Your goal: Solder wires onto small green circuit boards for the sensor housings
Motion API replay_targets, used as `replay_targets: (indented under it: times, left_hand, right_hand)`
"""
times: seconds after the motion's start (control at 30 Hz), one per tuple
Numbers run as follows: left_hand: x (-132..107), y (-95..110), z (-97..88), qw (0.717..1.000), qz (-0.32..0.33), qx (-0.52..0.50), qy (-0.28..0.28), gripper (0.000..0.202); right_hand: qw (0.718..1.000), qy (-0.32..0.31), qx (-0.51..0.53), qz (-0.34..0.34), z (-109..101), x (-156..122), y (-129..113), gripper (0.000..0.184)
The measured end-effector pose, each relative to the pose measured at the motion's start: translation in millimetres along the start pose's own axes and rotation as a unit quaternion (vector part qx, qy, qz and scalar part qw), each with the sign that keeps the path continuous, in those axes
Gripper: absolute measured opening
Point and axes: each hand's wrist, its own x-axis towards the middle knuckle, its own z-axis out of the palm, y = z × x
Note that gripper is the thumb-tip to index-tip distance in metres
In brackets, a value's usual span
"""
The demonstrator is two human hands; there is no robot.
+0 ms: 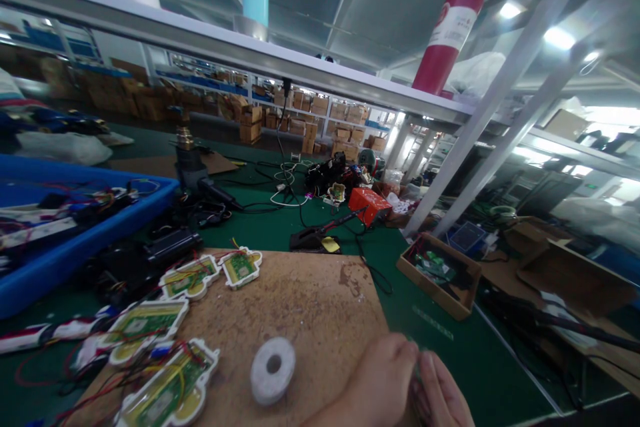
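My left hand (381,373) is at the lower right, over the right edge of the brown work board (320,300). It is closed, with its fingertips bunched against my right hand (443,392). The fingers of my right hand are bent together too. Between the two hands is something small, mostly hidden and smeared by motion, so I cannot make out what it is. Left of my hands a spool of solder wire (261,383) lies on the board. Several white housings with green circuit boards (167,383) and thin wires rest along the board's left side.
A soldering iron stand (306,239) and a red box (369,205) are behind the board. A cardboard box (465,307) of green circuit boards stands at right. On the left are a blue bin (100,240) and a heat gun (190,170). Bottles stand on the shelf (320,70) overhead.
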Motion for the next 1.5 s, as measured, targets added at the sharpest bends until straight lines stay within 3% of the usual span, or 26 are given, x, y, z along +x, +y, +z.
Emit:
replay_targets:
  times: [0.17,0.27,0.4,0.57,0.77,0.83,1.03,1.13,1.27,1.5]
  left_hand:
    - [10,-10,8.9,0.996,-0.03,-0.072,-0.047,0.052]
    - [4,-5,5.5,0.997,-0.016,-0.069,-0.032,0.046]
    - [-8,9,-5.9,0.999,0.047,-0.012,0.006,0.029]
    - [-14,16,-10.3,0.996,0.081,0.024,0.016,0.023]
    - [-7,6,-6.1,0.997,0.043,-0.033,0.055,0.031]
    - [-4,2,-5.8,0.996,0.033,-0.057,0.056,0.031]
    - [-2,0,-6.6,0.994,0.026,-0.08,0.069,0.028]
    - [-3,3,-7.3,0.993,0.022,-0.086,0.074,0.028]
    - [-3,4,-8.3,0.992,0.012,-0.098,0.083,0.027]
    - [5,-6,-7.3,0.984,-0.009,-0.142,0.104,0.026]
  right_hand:
    - [0.999,0.008,0.024,-0.025,12,-4,-2,0.045]
    - [0.999,-0.005,0.048,0.007,13,-3,-8,0.04]
    - [0.991,-0.07,0.093,0.069,16,-4,-19,0.033]
    - [0.977,-0.078,0.148,0.13,19,-7,-27,0.032]
    - [0.978,-0.011,0.2,0.065,18,-1,-44,0.022]
    - [0.98,0.006,0.192,0.04,21,2,-52,0.027]
    - [0.995,0.007,0.09,-0.037,30,6,-58,0.061]
    - [0.992,0.008,-0.047,-0.118,19,15,-59,0.07]
    - [0.948,0.081,-0.227,-0.207,-14,43,-69,0.058]
    - [0.873,0.107,-0.418,-0.227,-65,73,-77,0.04]
